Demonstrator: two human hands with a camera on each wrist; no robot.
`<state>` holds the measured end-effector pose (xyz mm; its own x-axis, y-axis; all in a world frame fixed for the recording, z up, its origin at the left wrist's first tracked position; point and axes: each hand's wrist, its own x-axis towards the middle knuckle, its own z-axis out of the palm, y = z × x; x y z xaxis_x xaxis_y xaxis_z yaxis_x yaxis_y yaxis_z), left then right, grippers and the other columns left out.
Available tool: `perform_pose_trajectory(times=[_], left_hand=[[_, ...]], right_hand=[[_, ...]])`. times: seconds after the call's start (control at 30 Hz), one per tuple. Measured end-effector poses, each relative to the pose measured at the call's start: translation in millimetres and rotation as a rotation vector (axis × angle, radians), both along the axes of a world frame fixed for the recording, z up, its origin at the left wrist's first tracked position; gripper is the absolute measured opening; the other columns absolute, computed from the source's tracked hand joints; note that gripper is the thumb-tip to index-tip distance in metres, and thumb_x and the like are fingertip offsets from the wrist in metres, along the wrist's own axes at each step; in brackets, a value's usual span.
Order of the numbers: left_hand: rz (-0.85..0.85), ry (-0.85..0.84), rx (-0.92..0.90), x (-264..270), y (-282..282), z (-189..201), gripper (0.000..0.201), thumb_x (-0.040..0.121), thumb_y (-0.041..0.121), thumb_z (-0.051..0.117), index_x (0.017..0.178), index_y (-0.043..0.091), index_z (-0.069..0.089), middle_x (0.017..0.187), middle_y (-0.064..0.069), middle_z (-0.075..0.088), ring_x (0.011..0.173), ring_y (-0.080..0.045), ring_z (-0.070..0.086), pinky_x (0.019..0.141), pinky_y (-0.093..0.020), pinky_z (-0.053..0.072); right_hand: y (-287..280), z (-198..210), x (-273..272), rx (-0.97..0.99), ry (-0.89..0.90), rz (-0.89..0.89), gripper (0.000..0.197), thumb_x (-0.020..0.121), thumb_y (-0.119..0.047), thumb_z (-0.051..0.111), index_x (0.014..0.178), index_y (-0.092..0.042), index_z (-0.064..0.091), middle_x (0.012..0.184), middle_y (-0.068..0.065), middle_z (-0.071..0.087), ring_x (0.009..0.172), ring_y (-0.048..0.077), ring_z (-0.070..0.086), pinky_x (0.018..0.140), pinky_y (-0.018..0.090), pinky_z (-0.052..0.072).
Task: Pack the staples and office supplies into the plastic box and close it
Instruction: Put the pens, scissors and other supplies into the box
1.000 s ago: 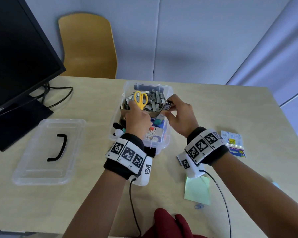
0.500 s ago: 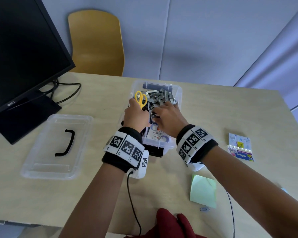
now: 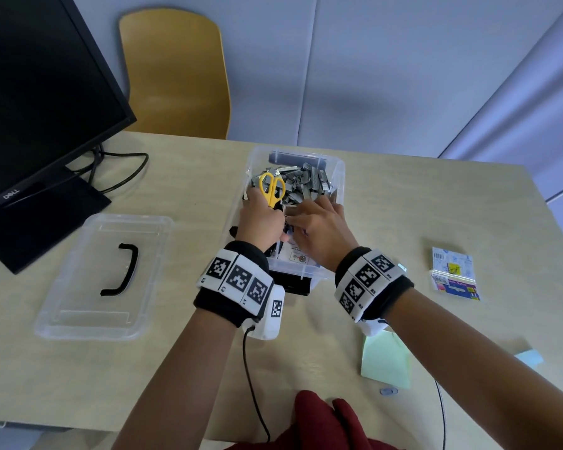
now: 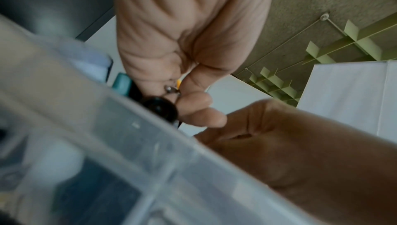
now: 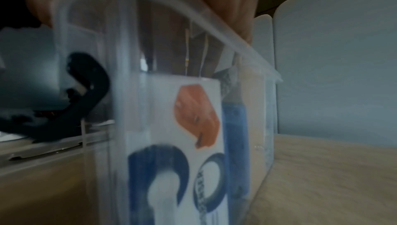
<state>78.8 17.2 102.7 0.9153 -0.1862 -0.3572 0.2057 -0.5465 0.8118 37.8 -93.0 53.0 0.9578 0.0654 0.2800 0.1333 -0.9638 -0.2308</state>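
1. The tabletop (image 3: 420,206) is pale wood, with a black monitor (image 3: 39,102) at its far left and a yellow chair (image 3: 176,73) behind it.
2. The clear lid (image 3: 78,319) lies flat on the left of the tabletop, apart from the box, its black handle (image 3: 124,271) facing up.
3. The open plastic box (image 3: 337,177) stands mid-tabletop. A heap of grey staples (image 3: 306,183) fills its far end; a printed card (image 5: 193,126) stands against its near wall, beside a blue-handled item.
4. The left hand (image 3: 260,222) is inside the box; its grip is curled round the yellow scissors (image 3: 272,190), whose handles stick up past the fingers. The left wrist view shows fingers (image 4: 199,101) pinched on a small metal part.
5. The right hand (image 3: 319,232) reaches into the box just beside the left, fingers pointing down among the contents; whether its grip has hold of anything cannot be told.
6. A green sticky-note pad (image 3: 384,362) lies near the right forearm, outside the box.
7. A small printed packet (image 3: 454,277) lies well to the right of the box.
8. A blue paper clip (image 3: 388,391) lies just below the green pad.
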Motion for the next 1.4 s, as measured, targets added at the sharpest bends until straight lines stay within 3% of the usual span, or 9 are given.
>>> perform_pose_trajectory(times=[0.13, 0.27, 0.43, 0.5, 0.6, 0.83, 1.0, 1.23, 1.4], left_hand=[[-0.014, -0.010, 0.009, -1.6, 0.4, 0.4, 0.035, 0.090, 0.002, 0.032, 0.125, 0.007, 0.035, 0.119, -0.015, 0.053, 0.071, -0.029, 0.065, 0.075, -0.037, 0.055], [-0.013, -0.030, 0.001, -1.4, 1.9, -1.3, 0.035, 0.088, 0.001, 0.033, 0.122, 0.009, 0.038, 0.117, -0.016, 0.056, 0.085, -0.036, 0.067, 0.085, -0.047, 0.053], [0.015, -0.202, -0.093, -0.4, 4.4, 2.3, 0.021, 0.089, -0.001, 0.034, 0.100, 0.012, 0.047, 0.097, -0.016, 0.065, 0.077, -0.030, 0.063, 0.071, -0.037, 0.056], [-0.037, -0.206, -0.157, -0.7, 1.2, 4.3, 0.022, 0.093, -0.002, 0.036, 0.104, 0.009, 0.051, 0.081, -0.006, 0.065, 0.062, -0.014, 0.059, 0.060, -0.020, 0.051], [-0.142, -0.174, -0.191, -5.3, -7.7, 5.8, 0.020, 0.094, -0.004, 0.035, 0.095, 0.010, 0.049, 0.072, 0.000, 0.062, 0.063, -0.011, 0.058, 0.069, -0.022, 0.049], [-0.203, -0.262, -0.125, -14.7, -13.4, -1.5, 0.019, 0.088, -0.001, 0.049, 0.095, 0.000, 0.067, 0.094, -0.016, 0.068, 0.093, -0.029, 0.063, 0.090, -0.038, 0.050], [-0.183, -0.347, 0.000, -14.0, -5.4, -1.0, 0.016, 0.092, 0.006, 0.053, 0.100, 0.004, 0.066, 0.090, -0.001, 0.059, 0.086, -0.011, 0.053, 0.067, -0.010, 0.035], [0.143, -0.452, 0.016, 0.3, 27.9, 1.1, 0.021, 0.091, 0.001, 0.045, 0.095, 0.007, 0.065, 0.098, -0.003, 0.065, 0.088, -0.011, 0.054, 0.077, -0.011, 0.035], [0.116, -0.408, 0.152, 7.9, 46.0, -16.9, 0.028, 0.089, 0.000, 0.042, 0.104, 0.007, 0.065, 0.114, -0.012, 0.060, 0.110, -0.027, 0.053, 0.086, -0.022, 0.035]], right_hand=[[-0.8, -1.8, -1.6, -0.151, 0.182, -0.040, 0.059, 0.080, -0.039, 0.015, 0.087, -0.020, 0.071, 0.104, 0.003, 0.052, 0.098, 0.024, 0.033, 0.085, 0.044, 0.032], [-0.9, 5.6, -1.5, -0.203, 0.298, -0.052, 0.072, 0.077, -0.040, 0.002, 0.102, -0.025, 0.067, 0.118, 0.002, 0.041, 0.109, 0.026, 0.033, 0.092, 0.041, 0.023], [-22.9, 26.6, 6.0, 0.630, 0.186, -0.167, 0.033, 0.090, -0.003, 0.042, 0.113, -0.007, 0.065, 0.096, 0.010, 0.050, 0.089, 0.021, 0.048, 0.084, 0.028, 0.039], [-29.8, 42.2, 5.6, 0.931, 0.139, -0.223, 0.030, 0.091, -0.004, 0.050, 0.119, -0.008, 0.059, 0.089, 0.003, 0.056, 0.075, 0.021, 0.057, 0.083, 0.035, 0.049], [-32.4, 59.2, 2.2, 1.165, 0.122, -0.146, 0.028, 0.091, -0.007, 0.055, 0.117, -0.015, 0.054, 0.082, 0.001, 0.060, 0.055, 0.014, 0.058, 0.062, 0.029, 0.052], [-36.4, 57.9, -4.3, 0.896, 0.005, -0.145, 0.013, 0.087, -0.003, 0.058, 0.095, -0.003, 0.068, 0.065, 0.000, 0.058, 0.044, 0.000, 0.050, 0.051, 0.011, 0.041], [-32.3, 56.8, -8.8, 0.856, -0.031, -0.153, 0.009, 0.088, -0.004, 0.058, 0.091, -0.002, 0.065, 0.060, 0.000, 0.055, 0.044, -0.003, 0.049, 0.054, 0.012, 0.040], [-15.0, 60.8, 5.9, 0.785, -0.086, -0.143, 0.010, 0.089, -0.007, 0.057, 0.090, -0.002, 0.065, 0.063, 0.004, 0.058, 0.056, 0.008, 0.049, 0.057, 0.015, 0.038], [5.4, 60.1, 19.9, 0.651, -0.039, -0.100, 0.013, 0.090, -0.007, 0.054, 0.094, -0.002, 0.065, 0.069, 0.010, 0.061, 0.064, 0.023, 0.054, 0.060, 0.018, 0.041]])
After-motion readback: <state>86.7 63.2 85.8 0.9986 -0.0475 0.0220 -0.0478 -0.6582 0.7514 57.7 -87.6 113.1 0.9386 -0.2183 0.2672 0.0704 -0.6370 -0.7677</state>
